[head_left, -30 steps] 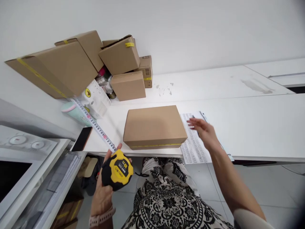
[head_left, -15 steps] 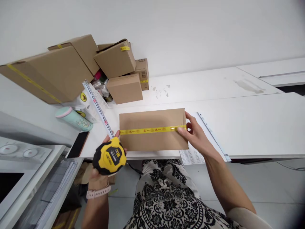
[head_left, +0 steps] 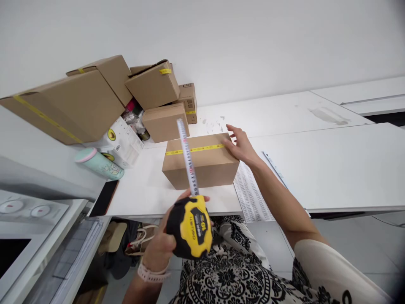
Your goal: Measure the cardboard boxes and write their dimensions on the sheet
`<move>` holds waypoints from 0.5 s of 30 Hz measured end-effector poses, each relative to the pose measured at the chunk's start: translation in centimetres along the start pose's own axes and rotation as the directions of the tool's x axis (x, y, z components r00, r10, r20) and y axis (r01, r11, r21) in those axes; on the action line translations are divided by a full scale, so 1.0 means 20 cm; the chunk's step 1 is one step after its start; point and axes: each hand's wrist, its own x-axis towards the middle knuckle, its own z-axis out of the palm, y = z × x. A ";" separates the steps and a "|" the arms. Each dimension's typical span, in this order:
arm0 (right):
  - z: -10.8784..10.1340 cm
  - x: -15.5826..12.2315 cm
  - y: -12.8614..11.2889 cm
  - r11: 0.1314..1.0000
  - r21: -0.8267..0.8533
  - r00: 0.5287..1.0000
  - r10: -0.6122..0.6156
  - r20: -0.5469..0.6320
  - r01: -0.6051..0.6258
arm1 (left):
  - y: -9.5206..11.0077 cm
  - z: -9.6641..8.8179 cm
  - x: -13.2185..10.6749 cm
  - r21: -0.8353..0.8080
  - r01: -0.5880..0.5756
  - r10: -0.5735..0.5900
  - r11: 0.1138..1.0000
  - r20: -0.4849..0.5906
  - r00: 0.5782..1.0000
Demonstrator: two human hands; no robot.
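Note:
My left hand (head_left: 160, 247) is closed around a yellow and black tape measure (head_left: 196, 230), held in front of the table edge. Its extended blade (head_left: 189, 162) points away from me and passes in front of a brown cardboard box (head_left: 202, 174). The box rests on the white table, with yellow printed tape along its top. My right hand (head_left: 241, 145) is at the box's right end, fingers apart, the thumb by the end of the yellow tape. Whether that hand presses on the cardboard I cannot tell.
Several cardboard boxes (head_left: 155, 84) are stacked at the back left. Near them are a white carton with avocado pictures (head_left: 125, 141), a mint green bottle (head_left: 99, 164) and a dark phone (head_left: 104, 197). Printed sheets (head_left: 253, 194) lie right of the box. A white appliance (head_left: 28, 211) stands at the left.
The tape measure in my left hand has moved right, its blade now across the box. The box has moved back and shows its front side. My right hand has loosened its grip on the box's end.

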 end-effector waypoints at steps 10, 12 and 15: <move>0.08 0.25 -0.13 0.997 0.057 0.984 -0.052 0.172 0.043 | -0.06 0.10 0.07 -0.123 0.156 -0.159 0.980 -0.014 0.987; 0.11 0.29 -0.14 0.998 0.063 0.978 -0.036 0.206 0.024 | -0.07 0.09 0.06 -0.130 0.170 -0.175 0.977 -0.026 0.984; 0.16 0.32 -0.15 0.997 0.072 0.972 0.001 0.234 -0.018 | -0.07 0.08 0.05 -0.116 0.194 -0.199 0.974 -0.033 0.979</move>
